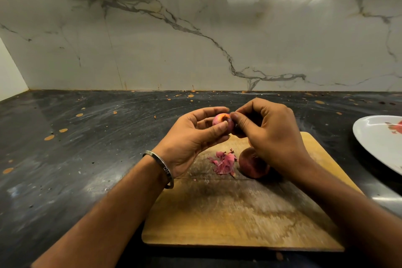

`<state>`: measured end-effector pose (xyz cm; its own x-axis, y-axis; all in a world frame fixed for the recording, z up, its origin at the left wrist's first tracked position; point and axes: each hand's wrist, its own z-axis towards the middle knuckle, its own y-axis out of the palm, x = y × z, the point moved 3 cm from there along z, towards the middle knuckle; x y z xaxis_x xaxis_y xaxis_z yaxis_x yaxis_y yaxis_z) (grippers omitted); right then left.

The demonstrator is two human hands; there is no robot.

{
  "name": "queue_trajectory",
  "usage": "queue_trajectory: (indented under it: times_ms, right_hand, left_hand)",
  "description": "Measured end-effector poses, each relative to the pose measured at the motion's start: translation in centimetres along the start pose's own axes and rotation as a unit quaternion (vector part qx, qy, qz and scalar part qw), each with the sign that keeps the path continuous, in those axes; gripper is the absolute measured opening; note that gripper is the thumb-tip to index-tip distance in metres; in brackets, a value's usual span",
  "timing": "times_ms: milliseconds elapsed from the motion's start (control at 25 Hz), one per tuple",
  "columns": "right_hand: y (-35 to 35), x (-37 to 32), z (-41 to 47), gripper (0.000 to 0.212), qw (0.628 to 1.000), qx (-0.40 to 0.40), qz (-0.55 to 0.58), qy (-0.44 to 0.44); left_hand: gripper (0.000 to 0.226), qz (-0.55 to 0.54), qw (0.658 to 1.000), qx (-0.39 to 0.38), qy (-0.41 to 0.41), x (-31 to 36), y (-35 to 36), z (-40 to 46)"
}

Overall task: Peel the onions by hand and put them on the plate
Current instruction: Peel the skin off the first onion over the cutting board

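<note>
Now your left hand [191,137] curls round small onion [223,121], holds it up over board [239,213]. Right hand [267,135] pinches skin at onion's end. Step looks like peeling, partly done: pale patch shows. Next, pull skin off gently, turn onion, check for leftover bits. Skin scraps [225,163] lie on board, second onion [252,163] just beside them, skin on. Plate [374,137] sits right, on dark surface [76,148]; holds reddish thing near edge, can't tell what.

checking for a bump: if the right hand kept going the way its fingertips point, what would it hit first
Its fingertips point left, so the right hand would meet the small onion held in the left hand; it seems to be touching it already, though depth is unclear.
</note>
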<state>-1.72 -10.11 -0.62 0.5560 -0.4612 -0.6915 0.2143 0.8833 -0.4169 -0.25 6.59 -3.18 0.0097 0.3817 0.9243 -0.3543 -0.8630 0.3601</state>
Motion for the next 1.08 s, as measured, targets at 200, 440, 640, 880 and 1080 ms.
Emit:
queue_trajectory:
  times_ms: [200, 440, 640, 880, 1080]
  right_hand:
    - [0.0, 0.4, 0.2, 0.008, 0.999, 0.022, -0.029, -0.009]
    - [-0.3, 0.9, 0.3, 0.004, 0.999, 0.009, -0.021, 0.037]
    - [-0.2, 0.4, 0.3, 0.014, 0.999, -0.01, -0.033, 0.026]
    - [-0.2, 0.0, 0.1, 0.018, 0.999, -0.022, -0.023, 0.023]
    - [-0.2, 0.0, 0.1, 0.009, 0.998, 0.002, -0.062, -0.007]
  left_hand:
    - [0.039, -0.014, 1.0, -0.007, -0.001, 0.1, 0.2, 0.0]
    - [0.042, -0.042, 0.999, 0.004, 0.007, 0.5, 0.1, 0.1]
    - [0.035, -0.03, 0.999, 0.019, 0.0, 0.2, -0.1, 0.2]
    - [0.04, 0.0, 1.0, -0.013, 0.0, 0.0, 0.1, 0.0]
    - [0.043, 0.001, 1.0, 0.005, -0.002, -0.1, 0.1, 0.0]
